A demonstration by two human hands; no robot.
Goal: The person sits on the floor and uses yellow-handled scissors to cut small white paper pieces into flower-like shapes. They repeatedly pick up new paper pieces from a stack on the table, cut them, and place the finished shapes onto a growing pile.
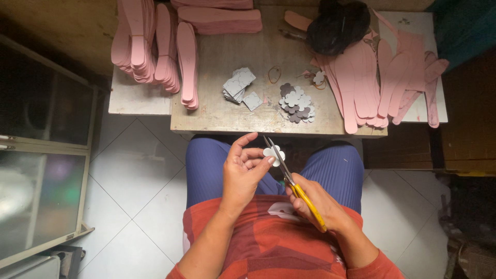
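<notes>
left hand (243, 170) grip pinches flower-shaped cutout (273, 153) | right hand (316, 202) grip holds yellow-handled scissors (292, 181)

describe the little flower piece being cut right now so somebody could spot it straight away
Start at the wooden table, then drop below its near edge to the lap. There the left hand pinches a small white flower-shaped cutout against the scissors in the right hand. Unlike the flower pile on the table, it is single and held.

Left hand (242, 173) pinches a white flower cutout (273, 153); right hand (316, 204) grips yellow-handled scissors (295, 187).
</notes>
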